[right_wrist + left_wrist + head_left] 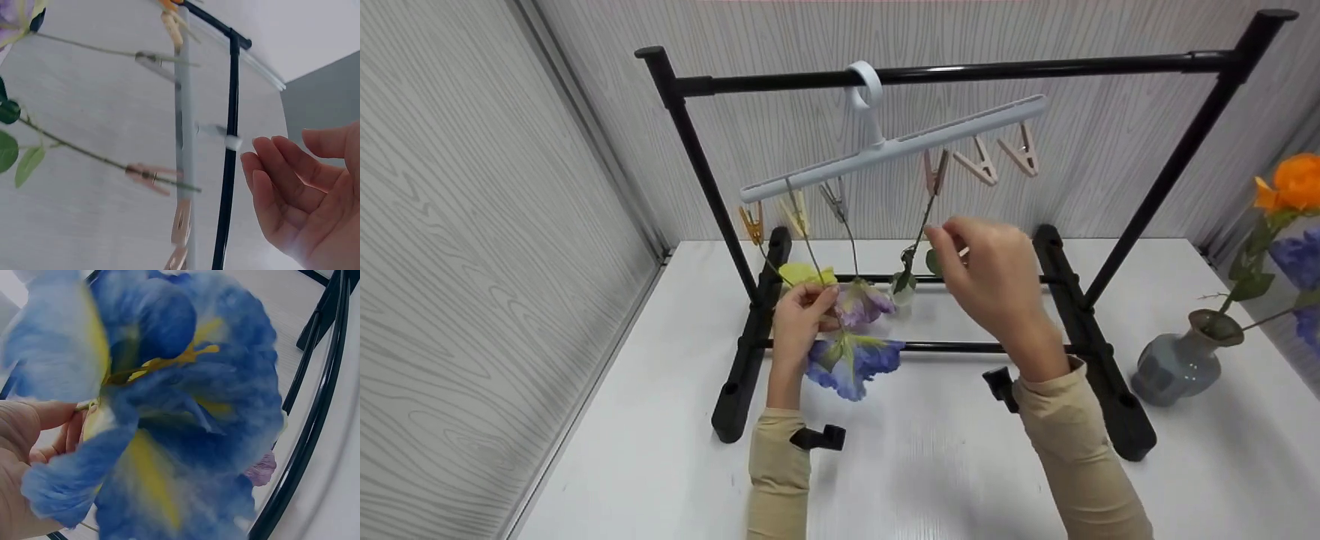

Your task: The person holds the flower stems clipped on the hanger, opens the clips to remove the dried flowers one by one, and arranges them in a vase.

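Note:
My left hand [801, 315] pinches the stem of a blue artificial flower [851, 365], whose bloom hangs downward and fills much of the left wrist view. Its stem runs up past a pale yellow clip [797, 214] to the hanger bar; whether that clip grips it cannot be told. My right hand [997, 274] is raised at the right with loosely curled fingers, and the right wrist view shows it holding nothing. The light blue clip hanger [817, 174] tilts down to the left. A purple flower [864, 301] hangs from a grey clip [835, 201].
A yellow flower [808, 274] hangs from an orange clip [751, 223]. A pinkish-brown clip [935, 174] holds a leafy stem. Two pale pink clips [981, 166] hang farther right. The black rack [1057, 67] frames everything. A grey vase [1174, 367] with orange and blue flowers stands at right.

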`<state>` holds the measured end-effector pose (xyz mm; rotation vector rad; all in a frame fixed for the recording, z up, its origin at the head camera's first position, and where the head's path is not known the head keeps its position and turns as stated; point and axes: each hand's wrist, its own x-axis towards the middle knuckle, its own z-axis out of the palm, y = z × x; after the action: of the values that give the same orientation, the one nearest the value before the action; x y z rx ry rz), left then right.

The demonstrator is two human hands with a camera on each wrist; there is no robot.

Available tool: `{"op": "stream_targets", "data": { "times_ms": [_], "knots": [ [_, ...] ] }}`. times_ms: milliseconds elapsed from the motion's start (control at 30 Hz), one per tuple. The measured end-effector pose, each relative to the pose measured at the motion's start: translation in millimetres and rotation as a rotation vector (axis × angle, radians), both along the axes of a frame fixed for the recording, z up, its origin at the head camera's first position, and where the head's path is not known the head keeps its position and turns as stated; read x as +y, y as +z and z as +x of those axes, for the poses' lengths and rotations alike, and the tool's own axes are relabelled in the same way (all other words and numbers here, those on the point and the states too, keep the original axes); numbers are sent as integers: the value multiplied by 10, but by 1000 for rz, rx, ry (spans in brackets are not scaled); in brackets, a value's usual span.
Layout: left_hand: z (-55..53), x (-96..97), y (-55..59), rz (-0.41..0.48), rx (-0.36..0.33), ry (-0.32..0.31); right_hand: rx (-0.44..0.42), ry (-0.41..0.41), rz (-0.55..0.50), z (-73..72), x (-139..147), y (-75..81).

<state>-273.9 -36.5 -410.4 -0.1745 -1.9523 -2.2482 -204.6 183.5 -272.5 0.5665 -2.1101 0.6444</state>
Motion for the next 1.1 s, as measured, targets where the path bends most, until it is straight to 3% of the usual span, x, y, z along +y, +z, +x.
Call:
{"op": "stream_targets", "data": {
  "times_ms": [367,600,867,1100],
  "knots": [
    [3,43,30,-52,32,33,-177,163,-28,-273,-455,19],
    [18,106,36,-71,26,11,-303,231,-70,-481,-712,-26],
    [28,169,48,-124,65,12,-440,166,-80,-675,-971,-60],
    [68,226,92,-146,100,-53,-435,37,-7,-788,-1130,-117]
  ]
}}
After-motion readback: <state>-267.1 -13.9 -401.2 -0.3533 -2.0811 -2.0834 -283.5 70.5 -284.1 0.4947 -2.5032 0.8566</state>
